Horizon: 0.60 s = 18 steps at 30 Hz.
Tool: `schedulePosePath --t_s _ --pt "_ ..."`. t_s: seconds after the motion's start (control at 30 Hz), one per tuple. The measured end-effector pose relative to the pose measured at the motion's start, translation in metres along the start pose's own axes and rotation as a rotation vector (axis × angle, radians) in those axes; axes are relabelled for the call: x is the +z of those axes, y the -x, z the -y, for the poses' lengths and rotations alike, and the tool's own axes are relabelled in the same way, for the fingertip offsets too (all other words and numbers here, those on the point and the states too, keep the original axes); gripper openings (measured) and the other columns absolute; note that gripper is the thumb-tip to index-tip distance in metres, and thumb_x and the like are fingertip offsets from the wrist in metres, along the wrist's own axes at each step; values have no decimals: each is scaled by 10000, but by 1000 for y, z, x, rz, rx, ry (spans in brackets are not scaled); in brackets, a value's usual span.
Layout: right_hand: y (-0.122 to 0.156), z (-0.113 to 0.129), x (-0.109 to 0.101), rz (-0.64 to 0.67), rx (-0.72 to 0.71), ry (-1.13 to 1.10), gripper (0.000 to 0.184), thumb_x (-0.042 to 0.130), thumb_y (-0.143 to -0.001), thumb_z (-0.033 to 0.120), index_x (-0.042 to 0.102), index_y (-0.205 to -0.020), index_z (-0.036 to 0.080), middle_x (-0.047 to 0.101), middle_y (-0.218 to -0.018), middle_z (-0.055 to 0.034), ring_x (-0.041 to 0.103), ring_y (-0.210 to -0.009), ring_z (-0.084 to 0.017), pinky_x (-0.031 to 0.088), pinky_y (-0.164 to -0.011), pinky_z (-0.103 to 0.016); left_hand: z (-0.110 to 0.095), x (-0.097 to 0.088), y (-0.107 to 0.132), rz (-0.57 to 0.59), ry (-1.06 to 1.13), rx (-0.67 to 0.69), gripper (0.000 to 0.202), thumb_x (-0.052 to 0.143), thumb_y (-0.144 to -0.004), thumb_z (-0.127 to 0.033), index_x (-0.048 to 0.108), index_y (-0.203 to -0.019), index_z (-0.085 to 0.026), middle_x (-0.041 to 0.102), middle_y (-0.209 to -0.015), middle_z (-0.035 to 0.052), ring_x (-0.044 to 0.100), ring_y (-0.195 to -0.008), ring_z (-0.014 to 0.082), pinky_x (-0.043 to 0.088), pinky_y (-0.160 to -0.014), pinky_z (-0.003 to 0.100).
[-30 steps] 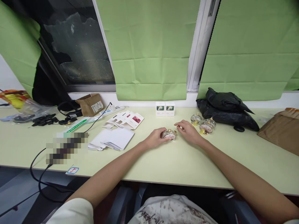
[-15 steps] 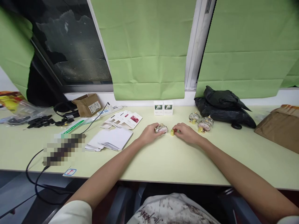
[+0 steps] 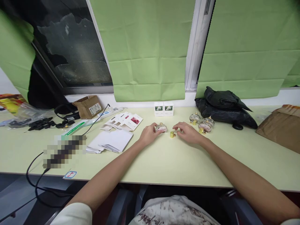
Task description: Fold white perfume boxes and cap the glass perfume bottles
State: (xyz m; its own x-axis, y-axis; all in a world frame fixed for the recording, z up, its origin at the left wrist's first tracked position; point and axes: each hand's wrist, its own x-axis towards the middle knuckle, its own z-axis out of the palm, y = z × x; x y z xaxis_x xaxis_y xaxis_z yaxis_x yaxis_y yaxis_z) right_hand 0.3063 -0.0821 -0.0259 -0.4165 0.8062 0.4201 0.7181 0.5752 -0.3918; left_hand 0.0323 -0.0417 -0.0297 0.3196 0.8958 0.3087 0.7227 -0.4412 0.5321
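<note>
Pale table point(image 3: 178, 165): left hand point(image 3: 148, 135) partly hides round bottle point(image 3: 161, 128).

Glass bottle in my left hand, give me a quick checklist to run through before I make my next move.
1. Glass bottle held: ok, the left hand grips its side.
2. Right hand free: ok, its fingers are loosely curled around nothing visible.
3. Space between bottle and right hand free: not ok, a yellow cap sits on the table there.
4. Two white boxes upright: ok, side by side.
5. Bottle's fill level: cannot tell, too small.
</note>
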Motion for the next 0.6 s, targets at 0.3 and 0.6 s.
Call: schedulePosePath --t_s 0.3,0.6 --pt "-5 25 6 -173 -113 -41 406 441 -1054 275 589 -1430 319 573 -1485 -46 488 -1355 -262 387 -1154 -478 -3 7 1 96 223 163 436 546 -983 -438 566 -1353 -208 709 -979 36 645 -835 180 483 -783 302" --pt "-9 14 11 -171 -87 31 420 410 -1066 279 590 -1445 302 609 -1445 -47 471 -1327 -271 402 -1130 -477 -6 7 1 148 267 209 455 455 -1026 -310 438 -1472 -222 729 -1165 81 665 -1056 207 483 -982 371"
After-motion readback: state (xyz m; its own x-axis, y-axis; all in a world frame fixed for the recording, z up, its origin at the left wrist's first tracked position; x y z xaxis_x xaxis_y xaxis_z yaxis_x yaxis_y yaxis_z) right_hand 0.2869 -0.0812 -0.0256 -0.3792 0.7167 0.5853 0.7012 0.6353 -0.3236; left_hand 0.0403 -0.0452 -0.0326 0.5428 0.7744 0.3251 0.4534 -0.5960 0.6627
